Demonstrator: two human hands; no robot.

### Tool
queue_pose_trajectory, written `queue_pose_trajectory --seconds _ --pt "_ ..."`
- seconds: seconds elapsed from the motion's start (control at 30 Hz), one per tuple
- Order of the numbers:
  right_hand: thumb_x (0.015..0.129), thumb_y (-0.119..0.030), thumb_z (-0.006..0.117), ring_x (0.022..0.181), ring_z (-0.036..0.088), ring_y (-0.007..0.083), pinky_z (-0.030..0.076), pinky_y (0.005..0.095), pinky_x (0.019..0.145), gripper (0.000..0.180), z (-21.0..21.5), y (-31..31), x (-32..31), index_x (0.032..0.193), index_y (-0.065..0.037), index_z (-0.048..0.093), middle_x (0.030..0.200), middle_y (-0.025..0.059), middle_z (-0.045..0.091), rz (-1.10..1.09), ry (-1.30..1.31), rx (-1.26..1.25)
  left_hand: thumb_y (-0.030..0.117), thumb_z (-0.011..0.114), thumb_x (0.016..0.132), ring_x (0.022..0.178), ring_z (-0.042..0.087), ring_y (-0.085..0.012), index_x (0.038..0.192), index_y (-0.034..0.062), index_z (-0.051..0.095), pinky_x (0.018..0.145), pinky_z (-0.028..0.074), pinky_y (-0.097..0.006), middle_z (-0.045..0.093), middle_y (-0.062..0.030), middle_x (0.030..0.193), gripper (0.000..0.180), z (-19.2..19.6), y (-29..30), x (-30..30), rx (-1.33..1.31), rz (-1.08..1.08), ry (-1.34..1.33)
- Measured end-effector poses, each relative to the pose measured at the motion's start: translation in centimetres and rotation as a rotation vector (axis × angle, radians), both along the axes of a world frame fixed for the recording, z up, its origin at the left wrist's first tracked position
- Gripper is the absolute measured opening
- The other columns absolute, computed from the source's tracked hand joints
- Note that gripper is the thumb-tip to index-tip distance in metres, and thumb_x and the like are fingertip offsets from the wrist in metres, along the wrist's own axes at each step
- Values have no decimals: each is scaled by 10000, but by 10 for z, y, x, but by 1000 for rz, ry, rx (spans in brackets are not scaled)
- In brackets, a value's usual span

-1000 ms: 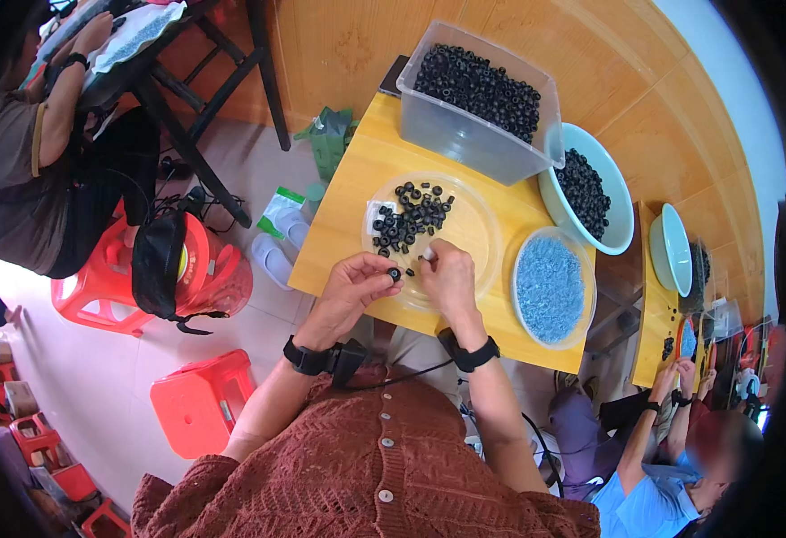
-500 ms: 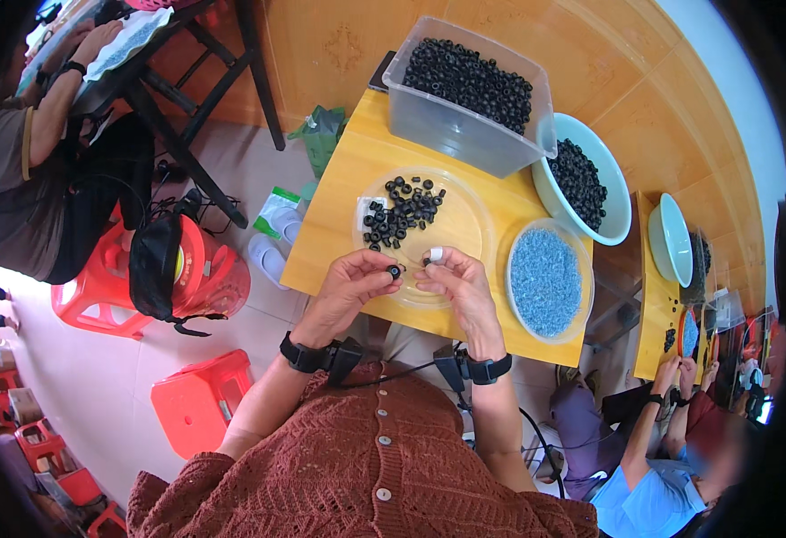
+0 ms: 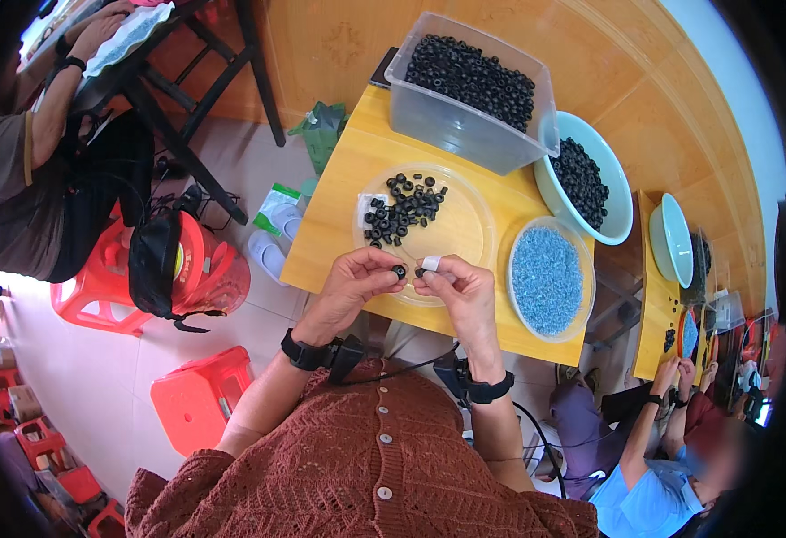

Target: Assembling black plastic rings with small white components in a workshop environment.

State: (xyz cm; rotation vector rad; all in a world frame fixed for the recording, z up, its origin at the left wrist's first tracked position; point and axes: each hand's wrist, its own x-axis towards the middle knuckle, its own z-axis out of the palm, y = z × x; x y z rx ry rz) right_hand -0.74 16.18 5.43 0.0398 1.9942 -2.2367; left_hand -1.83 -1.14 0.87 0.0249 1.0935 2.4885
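The yellow surface (image 3: 321,229) carries a shallow clear tray (image 3: 464,229); at its near side my left hand (image 3: 354,282) and right hand (image 3: 463,292), fingertips pinched, hold a round black piece (image 3: 399,272) and a smaller dark piece (image 3: 420,272) respectively.

The left hand (image 3: 359,278) pinches a black ring-shaped piece (image 3: 399,272); the right hand (image 3: 464,293), just beside it, holds a small dark piece (image 3: 421,273). Beyond, black parts (image 3: 405,215) lie on a clear round tray (image 3: 463,229).

black ring (image 3: 399,272) near a black piece (image 3: 420,273)
ring in left hand (image 3: 355,282), round face showing; piece in right hand (image 3: 463,294), partly hidden
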Motion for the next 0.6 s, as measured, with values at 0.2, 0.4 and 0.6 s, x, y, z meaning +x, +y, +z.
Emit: queue_pose_trajectory --seconds 0.2,0.4,0.6 --pt "777 107 547 691 620 142 515 228 634 142 -3 -10 1 899 76 611 819 86 589 -35 159 173 -15 593 800 845 616 -149 964 16 579 781 514 -265 618 -74 934 168 -1 -1 2 -20 -1 36" --pt "771 110 545 711 614 139 505 220 642 139 -2 -12 2 881 70 620 822 87 589 -14 238 363 -21 594 797 847 616 -150 975 3 579 785 512 -262 620 -82 939 180 0 0 2 -37 -3 66" --pt "754 108 561 691 616 141 498 226 621 134 3 -16 3 860 63 629 788 90 597 -18 287 512 -27 592 796 851 614 -150 971 -4 590 791 509 -263 624 -87 936 176 -3 0 3 -66 8 103"
